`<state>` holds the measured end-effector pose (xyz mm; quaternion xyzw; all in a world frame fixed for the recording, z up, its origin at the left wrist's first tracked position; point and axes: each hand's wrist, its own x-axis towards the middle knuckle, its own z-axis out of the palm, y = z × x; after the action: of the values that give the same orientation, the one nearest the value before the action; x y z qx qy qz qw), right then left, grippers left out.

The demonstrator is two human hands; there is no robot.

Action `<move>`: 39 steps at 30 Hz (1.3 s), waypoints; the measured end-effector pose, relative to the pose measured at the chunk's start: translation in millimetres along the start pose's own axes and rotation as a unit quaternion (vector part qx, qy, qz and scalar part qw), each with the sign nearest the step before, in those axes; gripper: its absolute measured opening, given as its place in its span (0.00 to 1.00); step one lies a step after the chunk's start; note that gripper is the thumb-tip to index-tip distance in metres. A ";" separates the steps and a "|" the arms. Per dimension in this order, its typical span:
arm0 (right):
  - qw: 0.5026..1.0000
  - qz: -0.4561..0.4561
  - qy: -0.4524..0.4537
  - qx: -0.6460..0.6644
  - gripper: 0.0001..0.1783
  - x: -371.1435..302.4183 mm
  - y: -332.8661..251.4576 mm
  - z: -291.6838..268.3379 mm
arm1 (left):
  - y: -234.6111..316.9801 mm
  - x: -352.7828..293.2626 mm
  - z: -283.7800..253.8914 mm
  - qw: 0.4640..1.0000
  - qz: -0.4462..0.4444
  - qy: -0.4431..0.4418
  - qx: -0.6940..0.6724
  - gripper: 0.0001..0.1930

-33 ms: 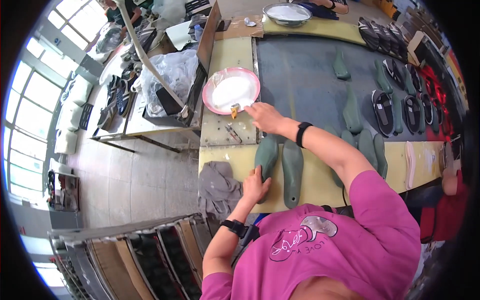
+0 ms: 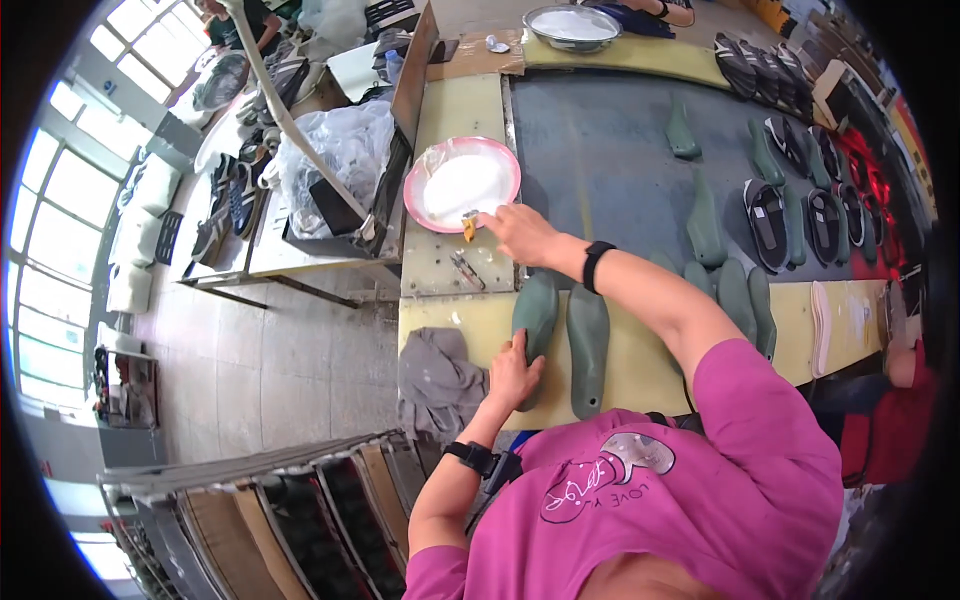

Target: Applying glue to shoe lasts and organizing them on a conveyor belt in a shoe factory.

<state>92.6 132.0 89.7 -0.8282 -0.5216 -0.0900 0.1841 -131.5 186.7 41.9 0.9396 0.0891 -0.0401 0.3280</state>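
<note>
My left hand is wrapped round the near end of a green shoe last, which lies on the yellow board. A second green shoe last lies just to its right, apart from my hand. My right hand reaches forward with its index finger stretched out. Its fingertips are at a small brush with a yellowish handle, and no grip on it shows. That brush leans on the near rim of a pink-edged plate holding a white paste.
A small metal tool lies nearer than the plate. A grey cloth hangs at the board's left edge. More green lasts lie right of my right arm. Shoes and lasts stand on the dark tabletop. Left is a plastic-filled box.
My right hand has moved slightly left, bringing its fingertips up to the brush. My left hand remains on the same shoe last. The view has shifted a little.
</note>
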 end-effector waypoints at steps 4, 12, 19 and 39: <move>0.998 0.013 -0.024 -0.051 0.17 40.9 -4.1 33.3 | -33.4 4.9 -7.9 0.959 -0.002 -0.036 -0.280 0.31; 0.973 0.147 0.110 0.141 0.11 66.5 23.9 27.1 | -50.9 0.1 -16.0 0.967 -0.071 -0.032 -0.243 0.33; 0.939 0.248 0.108 0.212 0.12 35.7 23.9 13.5 | -26.5 39.6 6.7 0.971 -0.111 0.109 -0.180 0.36; 0.988 -0.126 -0.001 0.084 0.07 17.5 17.9 28.5 | -21.5 37.2 2.3 0.947 -0.220 0.147 -0.181 0.30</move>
<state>115.1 151.0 65.8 -0.7374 -0.6280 -0.0677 0.2395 -99.3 207.1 22.1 0.8169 0.3465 0.0441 0.4591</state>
